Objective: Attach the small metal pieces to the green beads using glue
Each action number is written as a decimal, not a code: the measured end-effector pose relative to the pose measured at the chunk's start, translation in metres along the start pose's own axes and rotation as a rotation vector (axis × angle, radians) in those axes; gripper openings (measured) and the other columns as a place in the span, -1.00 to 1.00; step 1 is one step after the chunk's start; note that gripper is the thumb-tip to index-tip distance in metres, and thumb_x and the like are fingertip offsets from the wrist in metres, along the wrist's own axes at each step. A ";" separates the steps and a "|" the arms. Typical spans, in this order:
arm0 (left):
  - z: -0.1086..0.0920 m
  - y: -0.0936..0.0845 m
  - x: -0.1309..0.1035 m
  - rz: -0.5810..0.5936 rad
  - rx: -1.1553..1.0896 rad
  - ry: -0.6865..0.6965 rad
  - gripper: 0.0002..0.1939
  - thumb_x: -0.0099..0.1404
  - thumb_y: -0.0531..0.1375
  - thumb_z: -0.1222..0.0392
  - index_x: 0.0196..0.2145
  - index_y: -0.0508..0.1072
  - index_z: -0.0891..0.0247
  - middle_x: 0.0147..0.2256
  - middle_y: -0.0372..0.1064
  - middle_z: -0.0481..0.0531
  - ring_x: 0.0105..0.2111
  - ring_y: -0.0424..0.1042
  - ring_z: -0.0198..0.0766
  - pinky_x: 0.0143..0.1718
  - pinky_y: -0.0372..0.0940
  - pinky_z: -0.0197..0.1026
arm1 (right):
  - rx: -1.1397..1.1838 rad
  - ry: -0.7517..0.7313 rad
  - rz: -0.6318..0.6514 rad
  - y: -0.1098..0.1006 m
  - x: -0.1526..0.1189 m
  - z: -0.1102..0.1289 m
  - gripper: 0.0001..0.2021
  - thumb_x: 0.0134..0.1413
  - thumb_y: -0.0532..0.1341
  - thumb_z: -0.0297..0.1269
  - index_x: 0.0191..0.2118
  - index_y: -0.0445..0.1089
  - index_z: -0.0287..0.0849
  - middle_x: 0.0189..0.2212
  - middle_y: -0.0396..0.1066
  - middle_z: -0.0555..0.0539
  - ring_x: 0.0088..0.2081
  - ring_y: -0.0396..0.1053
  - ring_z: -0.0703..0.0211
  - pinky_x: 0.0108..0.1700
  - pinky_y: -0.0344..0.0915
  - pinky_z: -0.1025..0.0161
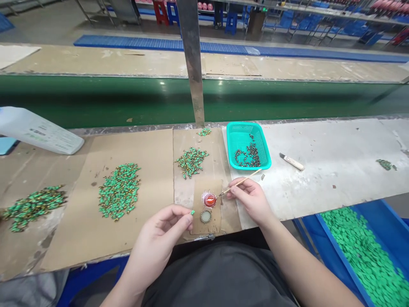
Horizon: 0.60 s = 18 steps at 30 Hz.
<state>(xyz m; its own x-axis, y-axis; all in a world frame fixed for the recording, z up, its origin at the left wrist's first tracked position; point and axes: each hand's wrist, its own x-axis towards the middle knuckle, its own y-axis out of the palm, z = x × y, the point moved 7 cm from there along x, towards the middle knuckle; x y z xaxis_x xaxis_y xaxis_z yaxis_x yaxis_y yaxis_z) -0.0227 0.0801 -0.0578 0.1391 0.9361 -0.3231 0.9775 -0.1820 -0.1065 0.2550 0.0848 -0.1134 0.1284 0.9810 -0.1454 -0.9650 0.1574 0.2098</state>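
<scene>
My left hand (166, 230) pinches a small green piece (192, 212) between thumb and fingertips, left of two bottle-cap-like dishes. My right hand (251, 198) holds a thin brush (240, 182), its dark tip close to the right edge of a small dish of red liquid (210, 200). Just below that sits a dish with pale contents (206, 216). Both rest on a small cardboard piece (198, 192). Behind them lies a pile of green and gold pieces (191, 162), with a smaller pile (204, 131) farther back.
A teal basket (230, 147) with small dark pieces stands behind my right hand. A knife (292, 162) lies right of it. Larger green piles (119, 191) (35, 207) and a white bottle (41, 130) are at left. A blue bin (338, 247) holds green pieces at lower right.
</scene>
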 end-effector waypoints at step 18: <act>0.001 0.003 0.000 -0.021 -0.039 -0.017 -0.60 0.19 0.61 -0.20 -0.39 0.68 0.16 -0.48 0.51 -0.01 -0.42 0.49 -0.18 -0.37 0.47 -0.24 | -0.025 0.011 0.020 0.009 -0.003 -0.003 -0.48 0.15 0.66 0.28 -0.21 0.65 -0.10 -0.36 0.71 -0.09 -0.28 0.73 0.03 -0.11 0.72 0.07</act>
<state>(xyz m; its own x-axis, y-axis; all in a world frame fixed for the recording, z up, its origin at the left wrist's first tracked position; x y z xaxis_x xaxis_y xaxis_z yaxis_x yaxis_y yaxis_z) -0.0202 0.0790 -0.0595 0.1161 0.9344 -0.3368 0.9857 -0.1501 -0.0768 0.2455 0.0825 -0.1135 0.1072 0.9826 -0.1518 -0.9728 0.1352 0.1882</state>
